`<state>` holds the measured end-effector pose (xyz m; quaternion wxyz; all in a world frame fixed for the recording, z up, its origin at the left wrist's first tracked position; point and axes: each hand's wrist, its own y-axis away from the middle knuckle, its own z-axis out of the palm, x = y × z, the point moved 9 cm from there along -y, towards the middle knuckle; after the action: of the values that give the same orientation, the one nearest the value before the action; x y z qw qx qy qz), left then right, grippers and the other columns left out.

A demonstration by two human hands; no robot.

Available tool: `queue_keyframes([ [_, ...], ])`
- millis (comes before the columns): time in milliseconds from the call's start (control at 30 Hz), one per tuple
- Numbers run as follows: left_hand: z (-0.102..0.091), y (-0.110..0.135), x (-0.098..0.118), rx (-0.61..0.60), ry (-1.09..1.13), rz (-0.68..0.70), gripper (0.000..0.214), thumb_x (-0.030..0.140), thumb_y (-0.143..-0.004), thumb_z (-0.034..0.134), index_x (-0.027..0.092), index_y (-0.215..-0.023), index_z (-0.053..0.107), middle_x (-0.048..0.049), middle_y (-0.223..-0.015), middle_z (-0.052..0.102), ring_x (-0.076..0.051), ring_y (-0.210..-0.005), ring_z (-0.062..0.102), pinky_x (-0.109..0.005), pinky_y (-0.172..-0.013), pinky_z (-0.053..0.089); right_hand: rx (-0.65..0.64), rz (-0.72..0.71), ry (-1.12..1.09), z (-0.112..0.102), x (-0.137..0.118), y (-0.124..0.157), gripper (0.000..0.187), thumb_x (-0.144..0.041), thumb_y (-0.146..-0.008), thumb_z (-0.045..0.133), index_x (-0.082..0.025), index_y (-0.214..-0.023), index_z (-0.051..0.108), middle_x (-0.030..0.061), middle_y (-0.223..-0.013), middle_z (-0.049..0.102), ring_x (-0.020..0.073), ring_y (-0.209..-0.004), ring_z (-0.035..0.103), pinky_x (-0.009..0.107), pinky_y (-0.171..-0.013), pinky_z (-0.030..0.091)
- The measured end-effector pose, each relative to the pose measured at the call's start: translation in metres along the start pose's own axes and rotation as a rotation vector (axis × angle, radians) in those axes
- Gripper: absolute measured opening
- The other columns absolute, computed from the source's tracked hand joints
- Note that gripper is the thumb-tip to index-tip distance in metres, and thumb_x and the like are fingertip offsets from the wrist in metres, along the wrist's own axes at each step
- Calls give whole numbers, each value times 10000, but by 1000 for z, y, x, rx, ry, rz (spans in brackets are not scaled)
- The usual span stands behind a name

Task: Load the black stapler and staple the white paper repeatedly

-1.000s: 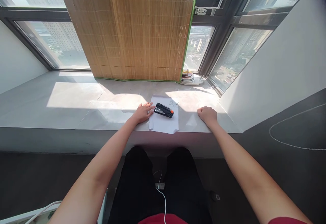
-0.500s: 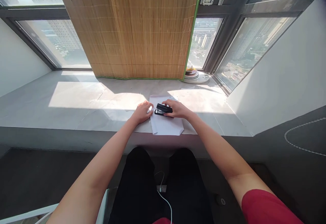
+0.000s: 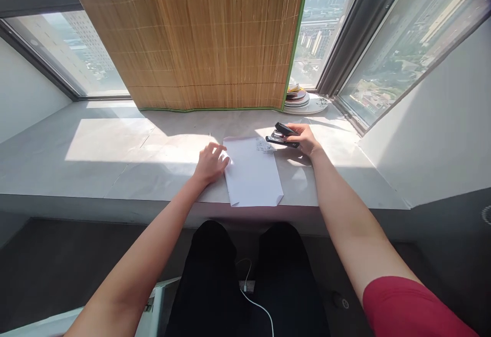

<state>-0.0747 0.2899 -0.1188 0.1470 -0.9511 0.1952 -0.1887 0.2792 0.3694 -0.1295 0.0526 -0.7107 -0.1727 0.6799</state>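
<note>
Head view, stapler [image 3: 279,140]: pinched in the right hand [image 3: 305,137] at the paper's upper right corner; its nose points left, its two arms gape, and whether it touches the paper [image 3: 251,173] cannot be told
Right hand: thumb and fingers closed around the stapler's rear; a shadow beneath suggests it is lifted
Paper: flat on the sill [image 3: 103,173], small print near the upper right corner, lower right corner curled
Left hand [image 3: 210,163]: fingers bent and loosely spread, tips at the paper's left edge; no firm grip shows
Step in hand: probably handling the stapler beside the print while the left hand steadies the paper
Next move: seems to call for a level stapler and a paper kept from sliding; the curled corner could catch
Beyond: plates [image 3: 297,100] stacked by the window, right of the bamboo blind [image 3: 215,40]
</note>
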Motion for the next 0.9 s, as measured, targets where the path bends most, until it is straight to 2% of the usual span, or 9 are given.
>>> queue_keyframes([
  [67, -4, -22, 7, 64, 6, -30, 261, 229, -1036, 553, 210, -1259, 686, -161, -1363, 618, -325, -1274, 617, -495, -1087, 500, -55, 14, 26, 9, 2, 0, 502, -398, -606, 991, -227, -1064, 876, 51, -1075, 828, 292, -1031, 765, 419, -950, 612],
  [100, 1, -37, 15, 42, 22, -2, 266, 218, -1050, 531, 204, -1262, 692, -156, -1369, 634, -315, -1284, 619, -477, -1095, 496, -75, 23, 34, 13, 3, 1, 505, -395, -604, 996, -228, -1065, 878, 53, -1088, 831, 296, -1046, 766, 415, -958, 609],
  [200, 27, -88, 41, -84, 38, 77, 323, 280, -1088, 529, 196, -1366, 671, -145, -1472, 638, -322, -1389, 576, -477, -1162, 444, -64, 45, 34, 11, 6, 1, 505, -389, -624, 990, -236, -1091, 877, 54, -1103, 834, 299, -1054, 764, 414, -948, 607],
  [267, 53, -113, 49, -211, -6, 83, 304, 329, -1079, 579, 192, -1322, 698, -149, -1477, 647, -347, -1363, 590, -500, -1148, 438, -21, 42, 33, 4, 7, 1, 493, -392, -651, 974, -242, -1110, 874, 49, -1092, 830, 297, -1040, 758, 417, -924, 608],
  [333, 75, -127, 53, -272, -32, 123, 242, 317, -1073, 592, 187, -1229, 724, -144, -1384, 691, -338, -1298, 619, -478, -1102, 455, 4, 24, 35, -1, 5, 0, 472, -393, -673, 962, -252, -1115, 873, 41, -1083, 823, 290, -1035, 751, 415, -917, 606],
  [433, 88, -136, 51, -199, -26, 175, 175, 269, -1078, 569, 196, -1104, 726, -124, -1228, 724, -307, -1220, 634, -427, -1026, 472, -15, -23, 55, 6, -2, -2, 435, -391, -705, 958, -266, -1113, 871, 34, -1095, 811, 274, -1049, 740, 414, -964, 588],
  [567, 93, -141, 44, -113, 4, 191, 173, 233, -1073, 554, 214, -1027, 720, -112, -1153, 726, -296, -1175, 635, -419, -982, 463, -154, -67, 131, 47, -11, -3, 455, -435, -727, 980, -256, -1127, 858, 47, -1099, 793, 267, -1039, 730, 432, -981, 579],
  [733, 85, -146, 44, -27, 90, 198, 136, 227, -1039, 601, 226, -1051, 736, -116, -1184, 719, -302, -1192, 634, -438, -1008, 462, -401, -152, 216, 107, -22, 9, 450, -485, -794, 946, -241, -1157, 840, 56, -1031, 788, 248, -963, 713, 421, -913, 581],
  [900, 66, -147, 40, 111, 263, 164, 168, 215, -1042, 545, 244, -1018, 709, -93, -1129, 725, -274, -1147, 636, -420, -1064, 471, -483, -178, 328, 123, -26, 14, 447, -545, -827, 904, -262, -1166, 835, 55, -1035, 791, 248, -941, 715, 406, -895, 570],
])
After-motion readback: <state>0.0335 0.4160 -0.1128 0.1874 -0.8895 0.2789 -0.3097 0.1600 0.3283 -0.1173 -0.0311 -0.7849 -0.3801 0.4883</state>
